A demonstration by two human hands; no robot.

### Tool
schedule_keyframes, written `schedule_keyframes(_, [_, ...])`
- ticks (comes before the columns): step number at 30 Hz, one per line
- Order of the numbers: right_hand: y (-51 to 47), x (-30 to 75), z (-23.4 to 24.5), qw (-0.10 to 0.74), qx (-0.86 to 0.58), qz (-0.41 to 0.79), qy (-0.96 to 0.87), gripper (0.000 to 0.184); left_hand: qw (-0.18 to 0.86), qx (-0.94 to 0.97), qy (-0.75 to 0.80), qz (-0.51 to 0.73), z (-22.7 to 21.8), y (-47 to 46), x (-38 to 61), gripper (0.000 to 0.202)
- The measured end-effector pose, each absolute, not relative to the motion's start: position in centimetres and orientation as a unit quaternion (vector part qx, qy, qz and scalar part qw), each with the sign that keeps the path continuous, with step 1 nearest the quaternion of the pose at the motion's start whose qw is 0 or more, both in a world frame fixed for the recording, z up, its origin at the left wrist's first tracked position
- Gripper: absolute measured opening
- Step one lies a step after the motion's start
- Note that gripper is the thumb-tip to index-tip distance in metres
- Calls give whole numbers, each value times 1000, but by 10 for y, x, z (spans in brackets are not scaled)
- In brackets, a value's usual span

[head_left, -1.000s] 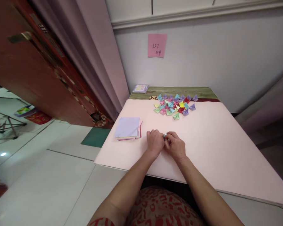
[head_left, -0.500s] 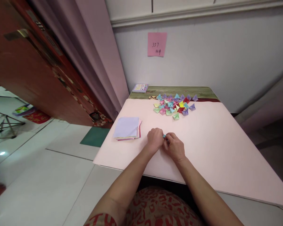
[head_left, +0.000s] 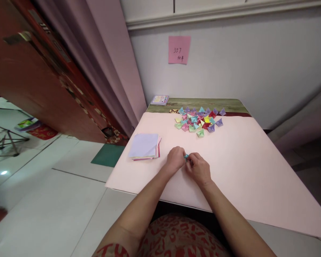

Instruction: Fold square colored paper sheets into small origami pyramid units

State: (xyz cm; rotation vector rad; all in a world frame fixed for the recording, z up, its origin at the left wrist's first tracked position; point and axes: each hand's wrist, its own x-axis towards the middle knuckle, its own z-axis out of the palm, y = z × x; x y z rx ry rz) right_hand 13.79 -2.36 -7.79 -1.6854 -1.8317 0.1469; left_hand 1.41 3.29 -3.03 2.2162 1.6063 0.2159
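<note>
Between my two hands is a small piece of blue folded paper (head_left: pixel 186 156), mostly covered by the fingers. My left hand (head_left: pixel 176 158) pinches it from the left, and my right hand (head_left: pixel 199 167) pinches it from the right. Both hands are close together, low over the pale pink table cover (head_left: pixel 238 171). To the left lies a stack of square paper (head_left: pixel 143 145) with a lilac sheet on top. Beyond my hands spreads a cluster of folded paper pieces (head_left: pixel 200 133) in green, blue, purple, pink, red and yellow.
Packs of paper (head_left: pixel 159 100) lie at the table's back left corner. A pink note (head_left: pixel 179 50) is stuck on the wall behind. Left of the table are a purple curtain (head_left: pixel 117 53), a red door (head_left: pixel 37 85) and a green mat (head_left: pixel 107 155) on the floor.
The hands stay in nearly the same place, with the fingers shifting slightly on the blue paper. A little more of the blue paper shows. The view has moved very slightly.
</note>
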Motion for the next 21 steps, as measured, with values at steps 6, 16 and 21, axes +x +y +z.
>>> schedule_keyframes(6, [-23,138,-78,320,-637,56,-700,11,118,817,564,25,-33,27,19,23])
schedule_keyframes(16, [-25,140,-77,411,-619,46,-667,23,112,841,525,75,-39,26,10,17])
schedule_keyframes(21, [-21,142,-71,487,-632,58,-601,34,96,808,572,102,-32,69,8,19])
